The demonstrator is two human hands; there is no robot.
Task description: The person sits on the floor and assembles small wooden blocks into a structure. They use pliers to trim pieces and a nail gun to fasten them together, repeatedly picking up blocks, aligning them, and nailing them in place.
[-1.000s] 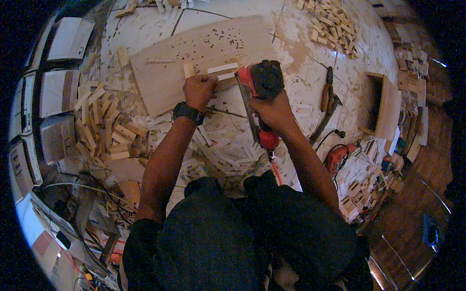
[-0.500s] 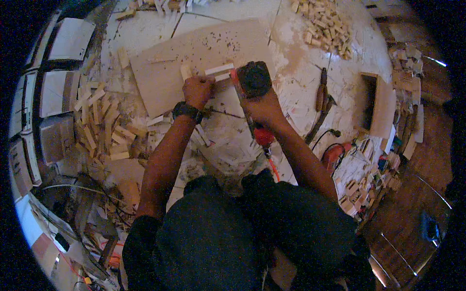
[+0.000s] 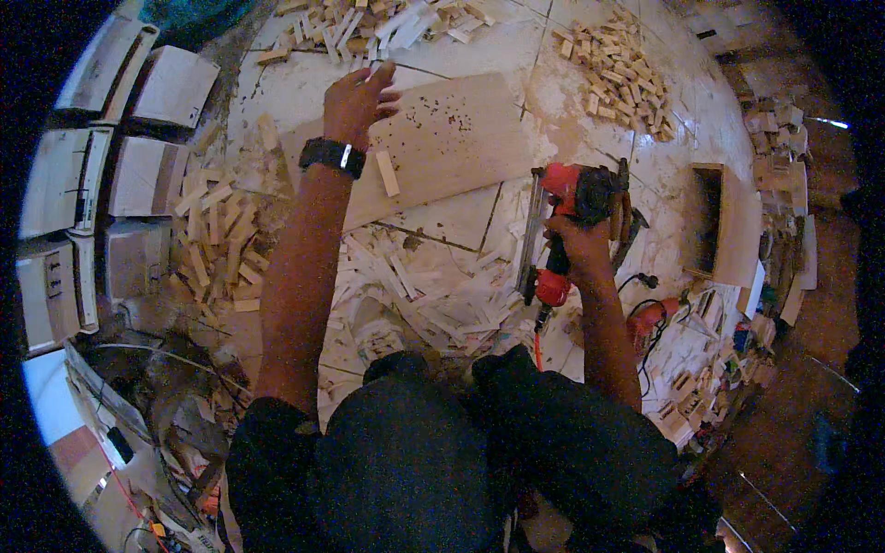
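Right hand point(image 3: 579, 241) grips red nail gun point(image 3: 564, 230), magazine lengthwise toward the person

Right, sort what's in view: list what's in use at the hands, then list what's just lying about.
In use:
left hand on the flat wooden board
small wood strip lying on that board
right hand gripping the red nail gun

Lying about:
pile of wood blocks
open wooden box
stacked white panels

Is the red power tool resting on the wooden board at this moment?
No, the right hand holds the red power tool beside the wooden board, above the tiled floor.
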